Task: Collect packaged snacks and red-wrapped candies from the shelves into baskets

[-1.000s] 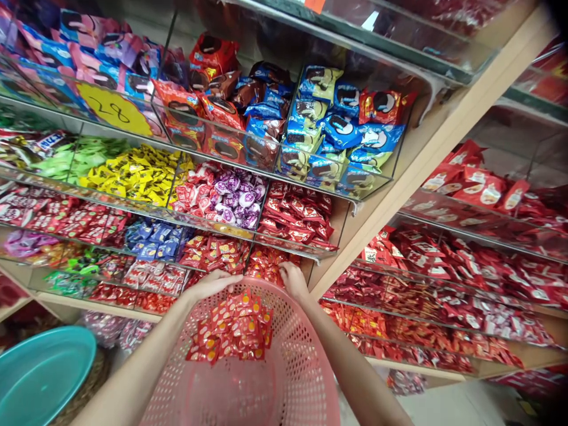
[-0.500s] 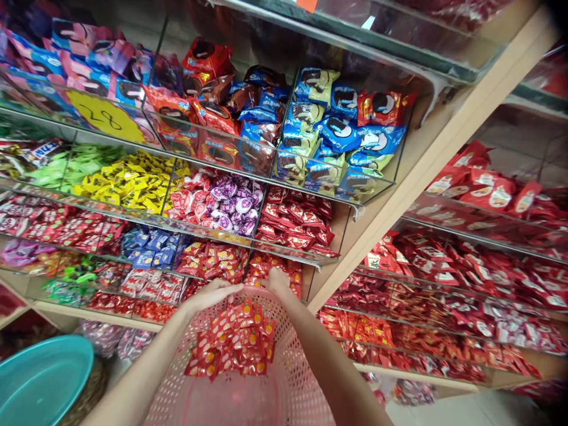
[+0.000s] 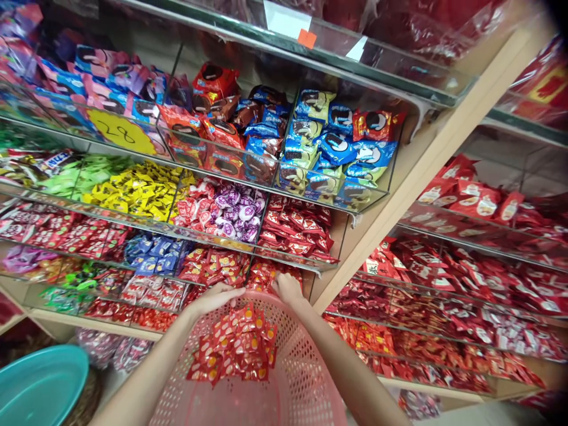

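A pink plastic basket [image 3: 306, 361] with holes in its sides is tilted in front of me. Small red candy packets [image 3: 239, 343] with orange and pale dots lie inside it. My left hand [image 3: 217, 299] is closed on the basket's far rim, thumb along the edge. Just beyond the rim, my right hand [image 3: 287, 288] reaches to the lowest right compartment, over similar red packets [image 3: 261, 275]. Its fingers are curled, and whatever may be in them is hidden.
Glass-fronted shelves hold purple-white candies [image 3: 239, 207], yellow candies [image 3: 137, 189] and blue biscuit packs [image 3: 339, 145]. A wooden divider [image 3: 426, 171] rises on the right. A turquoise basin [image 3: 39, 384] stands at lower left. Glass shelf edges project above my hands.
The view has shifted slightly, so the shelves appear lower. My right hand has moved a little to the right along the compartment. The left hand stays on the basket's rim.
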A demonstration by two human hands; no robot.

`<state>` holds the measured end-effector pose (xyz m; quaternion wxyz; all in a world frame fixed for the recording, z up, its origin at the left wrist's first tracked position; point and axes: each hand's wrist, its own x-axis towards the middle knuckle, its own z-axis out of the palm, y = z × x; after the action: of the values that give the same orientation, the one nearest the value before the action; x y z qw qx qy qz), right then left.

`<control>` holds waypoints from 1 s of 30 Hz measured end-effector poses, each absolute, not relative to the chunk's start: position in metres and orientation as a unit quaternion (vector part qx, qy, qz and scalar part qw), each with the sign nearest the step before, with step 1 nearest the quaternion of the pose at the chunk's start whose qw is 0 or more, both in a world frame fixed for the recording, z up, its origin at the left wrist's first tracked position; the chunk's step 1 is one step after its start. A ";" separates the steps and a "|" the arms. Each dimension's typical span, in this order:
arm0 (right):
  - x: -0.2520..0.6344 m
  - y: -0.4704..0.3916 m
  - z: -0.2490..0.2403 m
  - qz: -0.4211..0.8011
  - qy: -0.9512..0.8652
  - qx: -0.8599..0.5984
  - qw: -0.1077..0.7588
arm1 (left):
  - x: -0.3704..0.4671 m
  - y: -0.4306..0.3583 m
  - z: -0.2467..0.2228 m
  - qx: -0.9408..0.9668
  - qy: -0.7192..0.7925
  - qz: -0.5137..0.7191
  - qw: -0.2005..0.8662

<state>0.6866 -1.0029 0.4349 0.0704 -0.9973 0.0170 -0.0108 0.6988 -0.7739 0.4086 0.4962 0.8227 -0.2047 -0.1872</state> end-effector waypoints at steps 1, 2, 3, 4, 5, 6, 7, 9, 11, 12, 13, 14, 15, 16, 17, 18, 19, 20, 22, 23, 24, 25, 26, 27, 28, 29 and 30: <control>0.682 -1.005 0.439 -0.018 0.011 -0.997 0.073 | 0.699 -0.774 0.409 0.821 -0.206 -0.186 0.499; 0.679 -1.008 0.442 -0.030 0.002 -0.996 0.083 | 0.699 -0.774 0.410 0.820 -0.206 -0.187 0.501; 0.675 -1.011 0.445 -0.048 -0.009 -0.993 0.104 | 0.699 -0.774 0.411 0.818 -0.205 -0.188 0.503; 0.673 -1.015 0.447 -0.071 -0.022 -0.988 0.138 | 0.699 -0.774 0.412 0.818 -0.203 -0.189 0.504; 0.671 -1.018 0.448 -0.095 -0.037 -0.977 0.185 | 0.699 -0.774 0.413 0.817 -0.202 -0.191 0.504; 0.669 -1.020 0.448 -0.117 -0.050 -0.962 0.242 | 0.699 -0.774 0.414 0.819 -0.201 -0.192 0.503; 0.668 -1.022 0.447 -0.133 -0.060 -0.941 0.306 | 0.700 -0.774 0.414 0.820 -0.201 -0.190 0.500; 0.665 -1.023 0.445 -0.138 -0.062 -0.889 0.433 | 0.700 -0.774 0.415 0.820 -0.208 -0.190 0.498; 0.661 -1.020 0.440 -0.123 -0.047 -0.830 0.542 | 0.700 -0.774 0.415 0.816 -0.212 -0.192 0.502; 0.658 -1.018 0.437 -0.113 -0.038 -0.803 0.584 | 0.700 -0.774 0.415 0.814 -0.213 -0.194 0.505; 0.655 -1.014 0.434 -0.100 -0.029 -0.779 0.618 | 0.699 -0.774 0.415 0.813 -0.213 -0.194 0.507; 0.652 -1.011 0.430 -0.087 -0.018 -0.758 0.646 | 0.699 -0.774 0.415 0.812 -0.213 -0.193 0.508; 0.648 -1.007 0.425 -0.074 -0.006 -0.739 0.670 | 0.698 -0.774 0.415 0.811 -0.214 -0.193 0.509; 0.645 -1.002 0.420 -0.061 0.008 -0.721 0.691 | 0.698 -0.774 0.415 0.809 -0.218 -0.193 0.510; 0.642 -0.998 0.415 -0.048 0.022 -0.703 0.710 | 0.698 -0.774 0.415 0.805 -0.223 -0.194 0.514; 0.639 -0.994 0.410 -0.036 0.034 -0.685 0.726 | 0.697 -0.774 0.415 0.799 -0.230 -0.195 0.520; 0.636 -0.990 0.404 -0.023 0.044 -0.669 0.741 | 0.697 -0.773 0.415 0.792 -0.237 -0.197 0.527; 0.633 -0.986 0.400 -0.010 0.052 -0.656 0.753 | 0.697 -0.773 0.415 0.786 -0.243 -0.200 0.533; 0.629 -0.978 0.392 0.010 0.060 -0.636 0.770 | 0.696 -0.772 0.415 0.777 -0.254 -0.205 0.538; 0.627 -0.975 0.389 0.016 0.062 -0.629 0.774 | 0.696 -0.771 0.415 0.776 -0.258 -0.208 0.536; 0.626 -0.972 0.388 0.019 0.063 -0.625 0.778 | 0.696 -0.770 0.415 0.775 -0.264 -0.211 0.535; 0.626 -0.970 0.387 0.020 0.064 -0.623 0.779 | 0.696 -0.769 0.415 0.772 -0.271 -0.213 0.534; 0.626 -0.968 0.386 0.022 0.065 -0.622 0.780 | 0.695 -0.768 0.415 0.768 -0.277 -0.216 0.536; 0.626 -0.967 0.386 0.025 0.065 -0.624 0.778 | 0.695 -0.767 0.415 0.764 -0.281 -0.219 0.538; 0.628 -0.966 0.386 0.028 0.065 -0.630 0.773 | 0.695 -0.767 0.416 0.762 -0.282 -0.221 0.540; 0.629 -0.966 0.386 0.028 0.064 -0.640 0.765 | 0.694 -0.767 0.416 0.762 -0.280 -0.222 0.540; 0.631 -0.966 0.385 0.023 0.059 -0.654 0.754 | 0.694 -0.767 0.416 0.765 -0.276 -0.224 0.538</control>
<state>0.6311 -0.9661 0.3853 0.7539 -0.6539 0.0591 0.0234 0.6943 -0.7669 0.4164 0.5378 0.7647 -0.2755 -0.2237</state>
